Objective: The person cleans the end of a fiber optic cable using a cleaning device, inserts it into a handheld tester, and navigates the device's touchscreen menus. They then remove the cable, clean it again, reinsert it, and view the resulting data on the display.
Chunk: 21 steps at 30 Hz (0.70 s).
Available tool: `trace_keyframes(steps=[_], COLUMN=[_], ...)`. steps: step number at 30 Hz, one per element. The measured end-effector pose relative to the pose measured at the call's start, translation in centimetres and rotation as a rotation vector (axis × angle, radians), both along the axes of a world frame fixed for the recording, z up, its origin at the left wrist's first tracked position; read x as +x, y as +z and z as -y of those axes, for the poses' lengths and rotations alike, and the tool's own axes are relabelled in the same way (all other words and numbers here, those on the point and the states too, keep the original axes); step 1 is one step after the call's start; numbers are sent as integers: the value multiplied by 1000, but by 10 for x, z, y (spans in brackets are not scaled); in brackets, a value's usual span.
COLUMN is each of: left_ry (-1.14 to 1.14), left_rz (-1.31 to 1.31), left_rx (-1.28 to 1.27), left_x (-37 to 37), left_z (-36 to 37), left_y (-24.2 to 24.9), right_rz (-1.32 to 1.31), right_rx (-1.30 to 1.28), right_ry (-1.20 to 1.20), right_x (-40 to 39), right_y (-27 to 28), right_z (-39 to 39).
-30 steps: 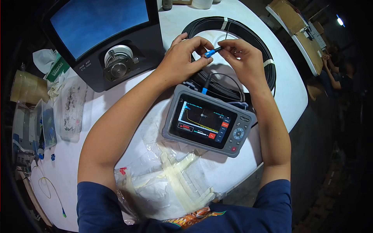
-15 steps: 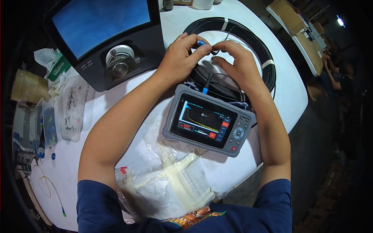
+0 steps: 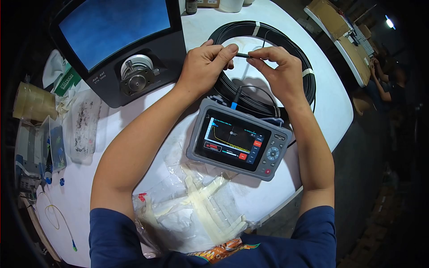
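Observation:
My left hand (image 3: 207, 64) is closed, its thumb and fingers pinching one end of a short stretch of black cable (image 3: 243, 55). From the other side my right hand (image 3: 282, 71) grips the same cable between thumb and fingertips. Whatever tip lies inside the left fingers is hidden. Both hands are above a coil of black cable (image 3: 309, 91) bound with white tape. Nearer my body sits a grey handheld tester (image 3: 193, 143), its screen showing a falling yellow trace. A blue connector (image 3: 234, 105) on a black lead is plugged into its top edge.
A black monitor unit (image 3: 105, 87) with a round metal fixture stands at the left. Clear plastic wrapping (image 3: 192, 219) lies in front of me. Further left are a plastic box (image 3: 82, 127), a tape roll (image 3: 33, 100) and a thin yellow fibre lead (image 3: 58, 210). Another person is at the far right.
The blue piece that showed at my left fingers is now out of sight. My right hand has shifted slightly right, and a straight length of black cable shows between the hands.

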<state>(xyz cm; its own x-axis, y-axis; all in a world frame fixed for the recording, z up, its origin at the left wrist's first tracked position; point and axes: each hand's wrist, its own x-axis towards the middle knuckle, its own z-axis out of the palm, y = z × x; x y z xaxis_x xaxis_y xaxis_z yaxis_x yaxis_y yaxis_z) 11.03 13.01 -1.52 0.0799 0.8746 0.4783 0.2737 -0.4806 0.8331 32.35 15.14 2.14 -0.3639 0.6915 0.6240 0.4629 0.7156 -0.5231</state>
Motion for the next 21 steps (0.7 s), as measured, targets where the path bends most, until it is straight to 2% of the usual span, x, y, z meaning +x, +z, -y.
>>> trace_keyframes(steps=[15, 19, 21], left_ry=[-9, -25, -26], left_rz=[5, -24, -27], left_rx=[-37, -75, -39], left_x=[1, 0, 1], left_z=[1, 2, -1], left_y=[4, 6, 2], right_rz=[46, 62, 16], right_rx=[172, 184, 106], right_ry=[-58, -64, -64], right_x=[2, 2, 1], right_y=[3, 3, 1], right_z=[2, 3, 1])
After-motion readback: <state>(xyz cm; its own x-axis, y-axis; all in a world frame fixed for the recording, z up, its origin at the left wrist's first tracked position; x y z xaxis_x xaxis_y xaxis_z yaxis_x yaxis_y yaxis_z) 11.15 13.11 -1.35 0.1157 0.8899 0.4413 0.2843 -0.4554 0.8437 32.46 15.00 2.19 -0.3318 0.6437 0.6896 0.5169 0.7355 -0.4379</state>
